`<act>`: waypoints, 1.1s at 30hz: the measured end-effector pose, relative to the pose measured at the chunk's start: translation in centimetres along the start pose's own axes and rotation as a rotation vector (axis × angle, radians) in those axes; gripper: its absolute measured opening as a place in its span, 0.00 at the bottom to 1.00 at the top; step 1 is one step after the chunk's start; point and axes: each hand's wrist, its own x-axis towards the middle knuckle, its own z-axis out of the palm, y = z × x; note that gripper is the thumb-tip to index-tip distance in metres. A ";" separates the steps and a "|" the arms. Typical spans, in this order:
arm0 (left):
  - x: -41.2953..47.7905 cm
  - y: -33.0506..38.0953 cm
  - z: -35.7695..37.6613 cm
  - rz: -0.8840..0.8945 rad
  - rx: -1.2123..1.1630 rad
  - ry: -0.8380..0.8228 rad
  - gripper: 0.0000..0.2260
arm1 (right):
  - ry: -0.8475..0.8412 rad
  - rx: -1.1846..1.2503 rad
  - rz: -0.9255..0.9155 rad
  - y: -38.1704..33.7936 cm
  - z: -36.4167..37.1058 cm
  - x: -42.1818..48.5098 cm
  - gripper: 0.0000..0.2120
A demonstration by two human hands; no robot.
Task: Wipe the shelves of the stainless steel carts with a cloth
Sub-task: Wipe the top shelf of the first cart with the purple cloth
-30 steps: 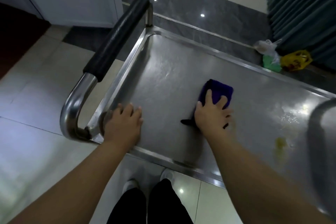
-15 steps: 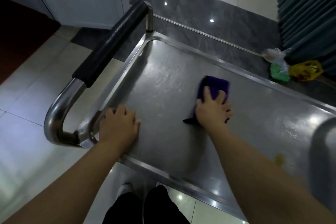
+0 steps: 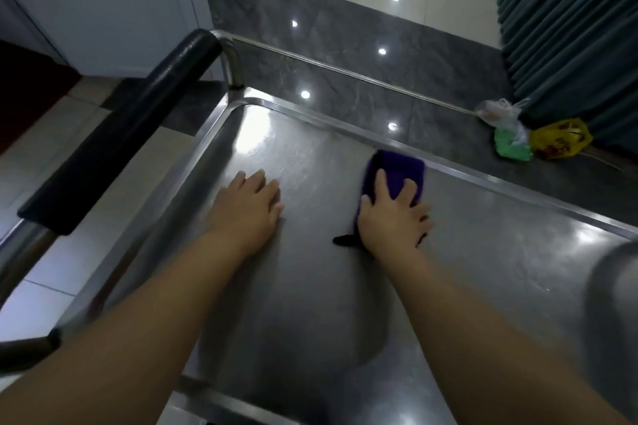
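Observation:
The top shelf of a stainless steel cart [image 3: 310, 286] fills the view, with a raised rim all round. A folded purple cloth [image 3: 397, 172] lies on the shelf close to the far rim. My right hand [image 3: 393, 217] presses flat on the near half of the cloth, fingers spread over it. A dark corner of the cloth sticks out left of that wrist. My left hand [image 3: 247, 207] rests flat on the bare steel, to the left of the cloth, holding nothing.
The cart's push handle with a black foam grip [image 3: 124, 128] runs along the left end. Beyond the far rim, plastic bags [image 3: 538, 138] in green, yellow and clear lie on the dark floor by a pleated dark curtain [image 3: 569, 28]. A white cabinet [image 3: 103, 3] stands far left.
My right hand has pushed the cloth away toward the far rim. My left hand has left the near-left corner of the shelf and now lies flat further in on the steel.

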 end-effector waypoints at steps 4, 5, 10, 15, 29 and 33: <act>-0.1 0.1 1.3 -0.044 0.049 0.021 0.21 | -0.003 -0.076 -0.591 -1.1 0.2 0.6 0.25; -0.2 0.1 1.6 -0.055 0.038 0.024 0.22 | 0.002 -0.081 -0.619 -0.4 -0.3 1.8 0.24; 0.4 0.5 1.5 -0.068 0.017 0.024 0.21 | -0.002 0.034 0.009 -0.8 -1.7 7.4 0.27; 0.8 1.5 1.1 -0.134 0.008 0.059 0.18 | -0.042 0.002 -0.385 -6.8 -0.3 5.7 0.26; 0.5 3.6 0.5 -0.208 0.001 0.000 0.16 | -0.074 -0.019 -0.560 2.1 -0.5 2.8 0.25; -0.7 5.7 0.7 -0.093 0.009 -0.009 0.21 | -0.029 0.004 -0.355 8.7 -1.6 4.5 0.25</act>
